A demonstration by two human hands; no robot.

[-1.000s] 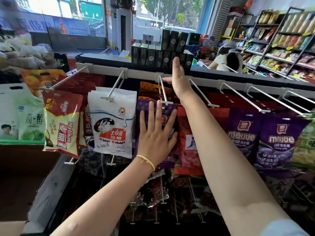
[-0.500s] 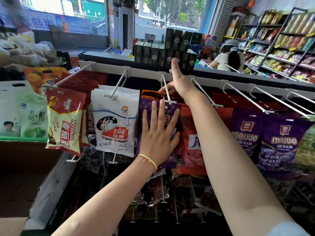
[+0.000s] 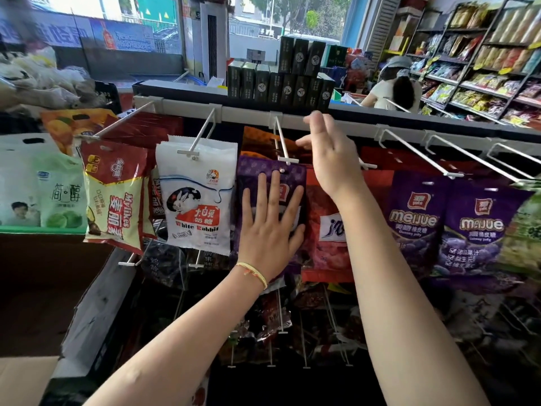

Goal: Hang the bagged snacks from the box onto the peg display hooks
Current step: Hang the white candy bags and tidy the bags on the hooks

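On the purple snack bag (image 3: 270,177) my left hand (image 3: 270,230) stays pressed flat, fingers spread, while my right hand (image 3: 330,159) has lifted off the peg hook (image 3: 282,142), fingers loose.

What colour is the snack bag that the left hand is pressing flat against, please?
Purple, patterned with small pale marks; the head view shows the bag under the left hand.

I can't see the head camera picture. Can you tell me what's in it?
A left hand presses flat on a purple snack bag hanging from a white peg hook, while the right hand hovers open beside that hook. More snack bags hang on both sides, including a white rabbit bag.
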